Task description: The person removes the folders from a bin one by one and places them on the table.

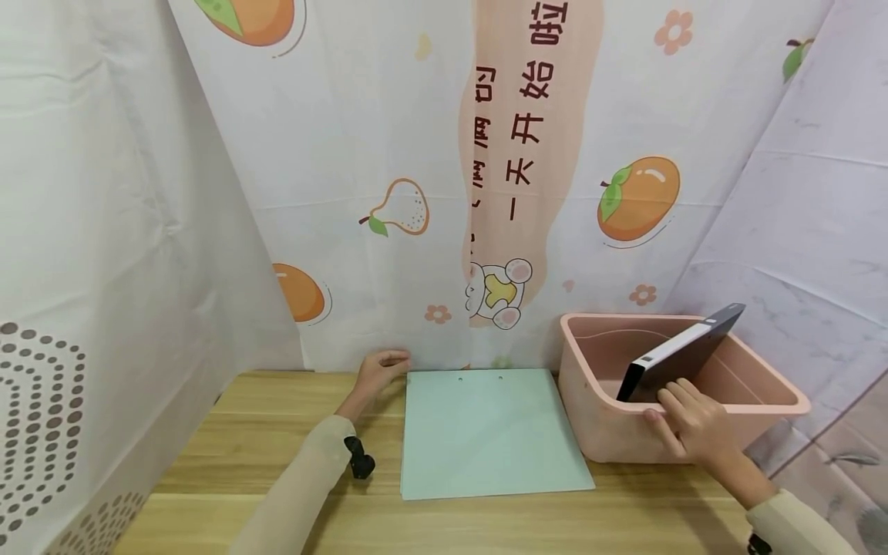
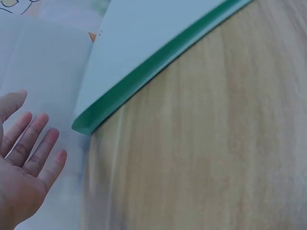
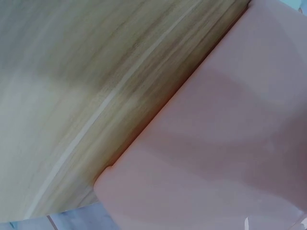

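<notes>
Pale green punched sheets (image 1: 486,435) lie flat on the wooden table, with two small holes near their far edge. In the left wrist view, a darker green strip shows along the edge of the sheets (image 2: 158,52). My left hand (image 1: 380,371) is beside their far left corner. Its fingers are extended and apart from the sheets in the left wrist view, with nothing in the palm. My right hand (image 1: 697,424) grips the front rim of a pink plastic bin (image 1: 624,432), thumb outside and fingers over the rim. A black ring binder (image 1: 694,347) with a white spine label leans inside the bin, right behind those fingers.
The wooden table (image 1: 229,455) reaches back to a hanging cloth (image 1: 388,293) printed with fruit and writing. White sheeting (image 1: 139,231) hangs on the left, and a marbled cloth (image 1: 819,254) on the right behind the bin. The bin stands at the right of the table.
</notes>
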Available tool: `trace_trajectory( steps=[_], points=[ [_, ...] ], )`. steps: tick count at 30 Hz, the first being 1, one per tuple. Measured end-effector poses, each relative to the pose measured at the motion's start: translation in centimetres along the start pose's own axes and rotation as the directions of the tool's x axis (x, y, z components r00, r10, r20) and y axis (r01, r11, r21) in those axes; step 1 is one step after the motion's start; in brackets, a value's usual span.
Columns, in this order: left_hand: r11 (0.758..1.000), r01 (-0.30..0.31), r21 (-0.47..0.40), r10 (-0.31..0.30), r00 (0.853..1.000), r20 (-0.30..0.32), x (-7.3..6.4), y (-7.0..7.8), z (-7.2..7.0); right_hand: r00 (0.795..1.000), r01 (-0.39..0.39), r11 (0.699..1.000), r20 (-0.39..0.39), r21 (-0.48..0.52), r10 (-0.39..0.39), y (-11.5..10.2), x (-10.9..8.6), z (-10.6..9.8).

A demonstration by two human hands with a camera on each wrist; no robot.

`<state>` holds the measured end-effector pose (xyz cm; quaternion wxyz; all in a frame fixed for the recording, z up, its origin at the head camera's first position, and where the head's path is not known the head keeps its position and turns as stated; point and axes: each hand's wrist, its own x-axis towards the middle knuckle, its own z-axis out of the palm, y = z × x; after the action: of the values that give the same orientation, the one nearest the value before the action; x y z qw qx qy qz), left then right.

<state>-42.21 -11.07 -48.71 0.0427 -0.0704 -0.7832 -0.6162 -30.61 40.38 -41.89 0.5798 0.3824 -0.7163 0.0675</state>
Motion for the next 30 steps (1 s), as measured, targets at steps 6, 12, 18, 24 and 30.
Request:
trace_trajectory(
  steps=[6, 12, 18, 24, 30],
  points=[
    [1.000, 0.019, -0.008, -0.019, 1.000, -0.019, -0.2, 0.3, -0.2, 1.000, -0.004, 1.000, 0.027, 0.025, 0.004, -0.2, 0.4, 0.1],
    [1.000, -0.004, 0.004, 0.004, 0.999, -0.036, 0.4, 0.8, -0.1, 0.999, -0.024, 0.999, 0.035, 0.042, 0.023, 0.2, 0.5, 0.3],
    [0.999, -0.035, -0.026, 0.035, 0.999, 0.003, 0.5, 1.8, 0.5, 1.000, -0.026, 0.999, 0.015, 0.037, 0.026, 0.3, 0.4, 0.2],
    [0.998, -0.044, -0.042, 0.044, 0.999, 0.003, 0.2, 2.3, 1.4, 0.999, -0.029, 0.998, 0.025, 0.049, 0.028, 0.1, 0.1, 0.5],
    [0.993, -0.067, -0.092, 0.073, 0.995, 0.066, -0.1, 4.0, 3.3, 0.999, -0.034, 0.998, 0.033, 0.044, 0.032, 0.0, -0.1, 0.2]
  ],
)
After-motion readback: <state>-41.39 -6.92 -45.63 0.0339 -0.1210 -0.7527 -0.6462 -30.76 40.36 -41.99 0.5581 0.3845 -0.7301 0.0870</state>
